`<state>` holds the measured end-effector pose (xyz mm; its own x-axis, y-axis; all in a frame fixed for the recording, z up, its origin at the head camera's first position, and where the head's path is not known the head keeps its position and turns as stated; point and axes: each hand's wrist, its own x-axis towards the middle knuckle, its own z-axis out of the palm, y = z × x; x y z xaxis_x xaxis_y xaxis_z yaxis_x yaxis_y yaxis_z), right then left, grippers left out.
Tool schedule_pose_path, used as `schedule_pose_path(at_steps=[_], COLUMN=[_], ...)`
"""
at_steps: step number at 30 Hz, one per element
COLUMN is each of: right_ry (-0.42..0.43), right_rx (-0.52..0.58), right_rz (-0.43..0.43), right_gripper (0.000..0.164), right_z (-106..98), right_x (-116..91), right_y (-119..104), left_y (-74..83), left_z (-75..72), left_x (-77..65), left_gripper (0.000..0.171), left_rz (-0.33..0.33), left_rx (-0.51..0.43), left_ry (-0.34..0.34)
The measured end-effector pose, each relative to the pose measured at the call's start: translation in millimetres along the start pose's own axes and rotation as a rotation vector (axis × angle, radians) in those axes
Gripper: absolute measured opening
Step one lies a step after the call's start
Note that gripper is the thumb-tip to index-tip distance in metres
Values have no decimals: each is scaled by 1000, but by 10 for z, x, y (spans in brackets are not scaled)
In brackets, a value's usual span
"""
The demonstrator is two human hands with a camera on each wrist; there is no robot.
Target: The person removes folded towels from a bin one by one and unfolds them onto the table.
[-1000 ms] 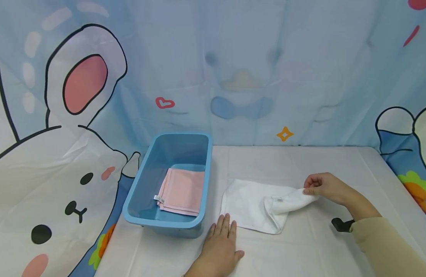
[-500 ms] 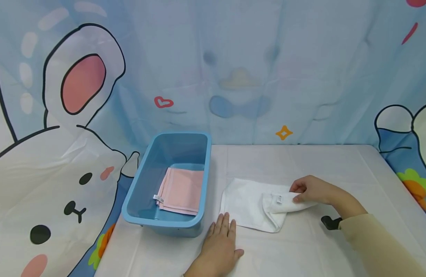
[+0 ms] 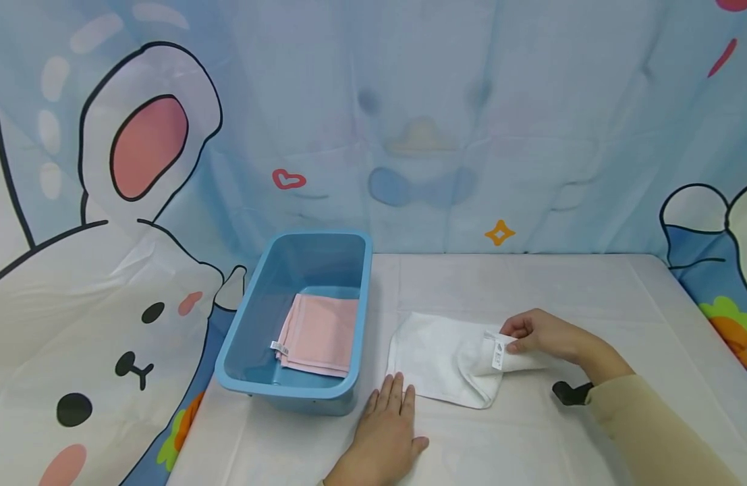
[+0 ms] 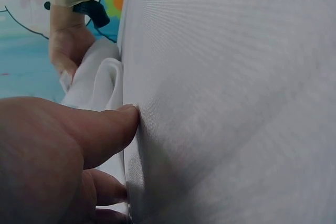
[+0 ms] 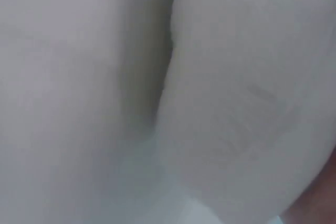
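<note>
A white towel (image 3: 430, 351) lies on the table, its right part lifted and folded over to the left. My right hand (image 3: 546, 335) pinches that lifted part near a small white label (image 3: 498, 356). Close up in the right wrist view, the raised towel (image 5: 247, 93) fills much of the picture, with only a sliver of hand at the lower right. My left hand (image 3: 385, 432) rests on the table with fingers straight, the fingertips at the towel's near left corner. In the left wrist view its thumb (image 4: 107, 129) touches the tabletop.
Left of the towel stands a blue plastic basin (image 3: 366, 297) holding a folded pink towel (image 3: 321, 334) with a label. A white cloth covers the table (image 3: 470, 445). A printed curtain (image 3: 434, 81) hangs along the back and left.
My right hand has moved left with the lifted part of the white towel, and the label now faces up more plainly. The left hand has stayed in place.
</note>
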<state>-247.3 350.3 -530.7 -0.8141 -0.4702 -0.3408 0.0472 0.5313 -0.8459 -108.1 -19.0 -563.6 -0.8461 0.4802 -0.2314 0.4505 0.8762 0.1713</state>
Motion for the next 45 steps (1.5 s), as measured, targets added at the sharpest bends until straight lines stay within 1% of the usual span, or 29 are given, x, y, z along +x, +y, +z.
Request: schedule_pose_path(at_steps=[3,6,9,13,16,18,22,26,27,29,31,33,37,39,42,45], right_ry=[-70,-151,-218,-278,-324,-352,-353,-324,-318,-287,-237,-166,14,103,216,294], right_rx=[60,96,104,114,134,146,123,70,56,29,1,-25,-80,-107,-161,-196], right_rz=[-44,-80,-108,-125,-113,-84,-22,16,18,22,30,42,64,64,59,51], right_gripper=[21,19,17,16,18,21,26,23,24,27,31,35,46,49,51,49], right_z=[-53,-117,-184,-272,-342,-391,-472,-528,-539,-554,-565,-565,-516,-484,-443,-410], right_x=[-88,-165,-237,-332,-402,-446,-530,-589,-596,-601,-595,-579,-530,-500,-458,-404], right_y=[52,106,151,201,249,289,369,410,409,394,367,339,305,300,306,318], left_y=[2,3,9,24,37,43,44,44,46,48,52,58,96,136,209,281], left_z=[0,0,-1,-7,-13,-17,-17,-8,-12,-16,-28,-44,-57,-69,-89,-101], left_x=[-4,-8,-12,-6,3,6,15,21,20,22,16,11,-2,-12,-29,-41], left_gripper=[86,86,85,82,79,78,78,78,79,79,80,81,84,85,87,89], left_rz=[-1,1,3,-11,-34,-47,-61,-70,-74,-81,-85,-90,-102,-108,-107,-98], left_rx=[-3,-2,7,24,25,21,23,24,20,9,-8,-32,-70,-78,-86,-94], left_ry=[-2,-2,7,34,45,44,37,35,36,37,35,33,37,41,50,55])
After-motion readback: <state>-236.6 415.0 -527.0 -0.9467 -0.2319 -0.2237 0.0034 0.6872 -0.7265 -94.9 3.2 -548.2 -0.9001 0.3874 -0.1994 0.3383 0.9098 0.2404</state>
